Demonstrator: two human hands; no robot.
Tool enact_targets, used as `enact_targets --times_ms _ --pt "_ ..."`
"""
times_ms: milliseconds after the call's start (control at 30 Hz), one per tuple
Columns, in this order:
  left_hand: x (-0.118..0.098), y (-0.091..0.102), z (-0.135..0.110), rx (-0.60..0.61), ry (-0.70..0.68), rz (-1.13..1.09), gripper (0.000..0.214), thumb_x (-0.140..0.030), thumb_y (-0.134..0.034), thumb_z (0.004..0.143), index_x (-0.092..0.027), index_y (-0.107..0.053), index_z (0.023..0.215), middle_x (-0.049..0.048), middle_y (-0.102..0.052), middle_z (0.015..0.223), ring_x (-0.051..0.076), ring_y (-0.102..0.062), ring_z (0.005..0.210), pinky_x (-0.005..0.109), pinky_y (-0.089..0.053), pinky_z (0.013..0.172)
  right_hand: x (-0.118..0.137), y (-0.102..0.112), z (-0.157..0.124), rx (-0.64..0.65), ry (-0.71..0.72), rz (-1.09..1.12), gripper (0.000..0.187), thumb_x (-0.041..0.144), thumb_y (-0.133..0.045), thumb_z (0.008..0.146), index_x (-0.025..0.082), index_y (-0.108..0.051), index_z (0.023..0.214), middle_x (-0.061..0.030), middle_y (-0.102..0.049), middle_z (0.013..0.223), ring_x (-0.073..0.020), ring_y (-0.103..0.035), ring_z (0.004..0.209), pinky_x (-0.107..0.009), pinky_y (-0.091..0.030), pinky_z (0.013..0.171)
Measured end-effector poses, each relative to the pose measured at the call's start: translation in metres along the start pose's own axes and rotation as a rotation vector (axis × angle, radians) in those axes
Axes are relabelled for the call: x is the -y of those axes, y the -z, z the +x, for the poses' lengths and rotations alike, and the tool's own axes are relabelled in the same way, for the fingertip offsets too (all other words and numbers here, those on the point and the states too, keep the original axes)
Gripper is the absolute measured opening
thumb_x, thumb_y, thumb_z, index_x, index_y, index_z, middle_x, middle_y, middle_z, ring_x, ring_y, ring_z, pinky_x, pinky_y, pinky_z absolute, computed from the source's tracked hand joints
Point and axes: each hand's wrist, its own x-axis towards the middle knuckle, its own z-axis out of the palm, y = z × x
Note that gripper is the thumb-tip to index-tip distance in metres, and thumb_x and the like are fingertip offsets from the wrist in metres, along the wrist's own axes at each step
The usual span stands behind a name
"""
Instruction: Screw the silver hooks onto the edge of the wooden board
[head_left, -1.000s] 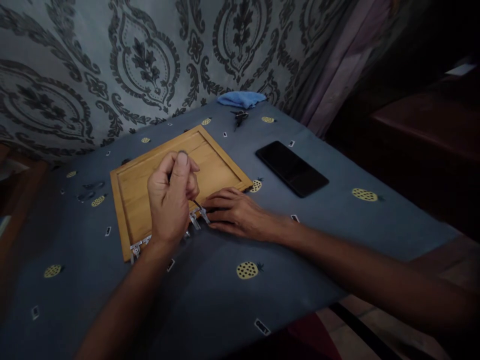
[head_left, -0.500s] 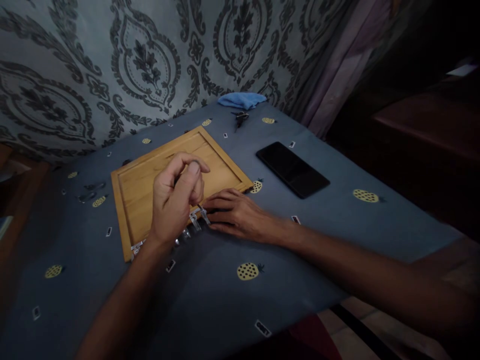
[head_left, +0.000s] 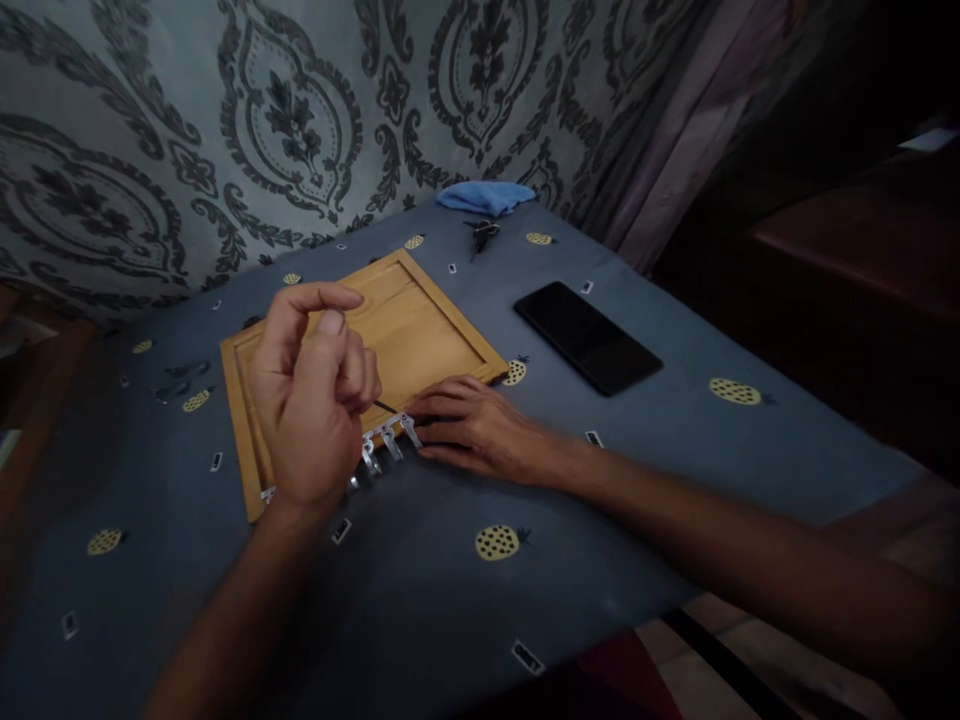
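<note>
A wooden framed board [head_left: 442, 310] lies on the table, and a metal hook rail [head_left: 388, 432] with several hooks runs along its near edge. My left hand [head_left: 311, 400] is closed above the board, curled around a screwdriver whose handle is hidden. Its thin dark shaft [head_left: 385, 407] sticks out below the fingers and slants down to the right end of the rail. My right hand [head_left: 480, 430] lies with its fingers stretched out over the board's near edge, fingertips against the rail's right end. My left hand and wrist hide part of the rail.
A black phone [head_left: 589, 338] lies right of the board. Behind it are a small dark object [head_left: 484, 235], perhaps keys, and a blue cloth [head_left: 486, 198]. Dark-rimmed glasses [head_left: 180, 382] rest at the left. A patterned curtain [head_left: 300, 120] hangs along the table's back edge.
My left hand has shifted left and tilted, so more of the shaft and the rail shows. My right hand stays in place.
</note>
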Motion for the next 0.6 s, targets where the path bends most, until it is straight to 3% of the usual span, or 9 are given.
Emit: enact_targets --times_ms 600 --pt "0.018 0.004 0.001 0.027 0.036 0.056 0.003 -0.020 -0.061 0.088 -0.021 -0.060 0.086 -0.0132 -0.028 0.044 0.007 -0.017 0.037 0.021 -0.021 0.038 -0.001 0.001 0.000 0.029 0.011 -0.010 0.028 0.035 -0.054 0.106 0.019 -0.076 0.112 -0.0083 -0.073 0.128 -0.0259 -0.060 0.121 -0.045 -0.048 0.103"
